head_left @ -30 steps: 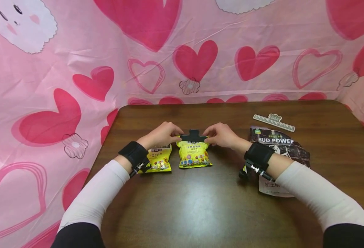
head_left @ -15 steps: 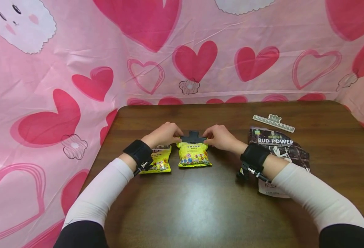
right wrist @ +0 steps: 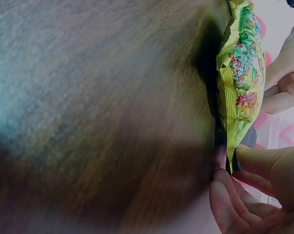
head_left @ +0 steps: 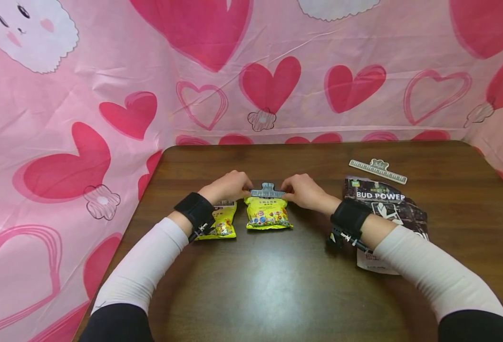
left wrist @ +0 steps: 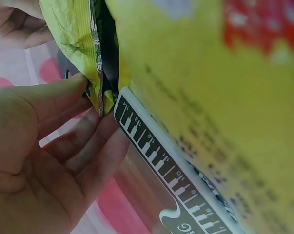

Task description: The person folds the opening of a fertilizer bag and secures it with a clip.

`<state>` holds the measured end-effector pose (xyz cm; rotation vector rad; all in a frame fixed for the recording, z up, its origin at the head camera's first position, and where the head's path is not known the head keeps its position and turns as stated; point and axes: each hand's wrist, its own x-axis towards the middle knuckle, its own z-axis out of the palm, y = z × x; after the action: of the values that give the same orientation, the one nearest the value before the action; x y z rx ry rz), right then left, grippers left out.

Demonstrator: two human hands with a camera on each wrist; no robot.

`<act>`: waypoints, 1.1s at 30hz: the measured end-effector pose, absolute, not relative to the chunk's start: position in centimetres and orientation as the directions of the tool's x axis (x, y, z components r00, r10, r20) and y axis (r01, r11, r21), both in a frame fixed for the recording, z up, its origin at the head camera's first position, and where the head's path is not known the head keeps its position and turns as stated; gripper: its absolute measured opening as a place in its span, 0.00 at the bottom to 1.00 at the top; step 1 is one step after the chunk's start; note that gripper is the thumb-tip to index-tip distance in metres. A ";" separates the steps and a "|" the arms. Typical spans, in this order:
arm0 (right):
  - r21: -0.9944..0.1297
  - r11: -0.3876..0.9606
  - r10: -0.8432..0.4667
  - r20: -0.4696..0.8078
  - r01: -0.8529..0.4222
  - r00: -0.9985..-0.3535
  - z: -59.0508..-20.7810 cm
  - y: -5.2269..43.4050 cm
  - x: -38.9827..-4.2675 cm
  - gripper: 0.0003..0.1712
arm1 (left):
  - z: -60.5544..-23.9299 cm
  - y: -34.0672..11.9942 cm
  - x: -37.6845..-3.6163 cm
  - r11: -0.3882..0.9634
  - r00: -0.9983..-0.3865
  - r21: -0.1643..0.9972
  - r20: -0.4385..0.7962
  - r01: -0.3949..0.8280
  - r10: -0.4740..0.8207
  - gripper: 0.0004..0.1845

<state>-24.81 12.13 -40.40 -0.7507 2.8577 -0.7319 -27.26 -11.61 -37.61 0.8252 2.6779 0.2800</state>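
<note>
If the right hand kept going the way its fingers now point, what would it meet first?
The right hand points left along the dark sealing clip on the middle yellow snack bag. Going on, it would likely meet the left hand gripping the clip's other end, though depth is hard to judge.

The head view is bright and even with a soft glare on the table (head_left: 273, 289) and bent edges, while both wrist views are blurred, the right one darker.
</note>
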 end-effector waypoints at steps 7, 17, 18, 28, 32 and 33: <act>-0.479 0.750 -0.505 0.032 -0.457 -0.862 -40.5 12.4 -24.7 0.12 | -37.4 -11.1 -27.0 0.825 -0.784 0.240 -0.261 0.512 0.563 0.13; -0.497 0.718 -0.526 0.070 -0.486 -0.848 -39.7 14.8 -24.8 0.18 | -36.1 -9.3 -26.0 0.904 -0.876 0.066 -0.228 0.423 0.426 0.13; -0.502 0.712 -0.526 0.083 -0.491 -0.847 -39.4 15.2 -24.8 0.18 | -35.9 -9.0 -25.9 0.905 -0.884 0.049 -0.202 0.422 0.422 0.13; -0.477 0.711 -0.491 0.190 -0.517 -0.850 -36.5 21.5 -23.0 0.15 | -35.1 -2.9 -24.7 0.760 -0.802 0.315 0.004 0.568 0.598 0.17; -0.433 0.750 -0.445 0.231 -0.501 -0.865 -35.6 24.7 -21.7 0.14 | -35.8 0.2 -24.0 0.686 -0.782 0.440 0.061 0.579 0.621 0.19; -0.414 0.765 -0.429 0.243 -0.493 -0.870 -35.5 25.5 -21.5 0.14 | -36.0 0.9 -23.7 0.672 -0.781 0.463 0.076 0.578 0.619 0.20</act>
<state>-21.49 25.51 -35.48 -0.8077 3.0763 -0.7840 -23.73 0.88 -35.98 1.0017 2.7916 0.7270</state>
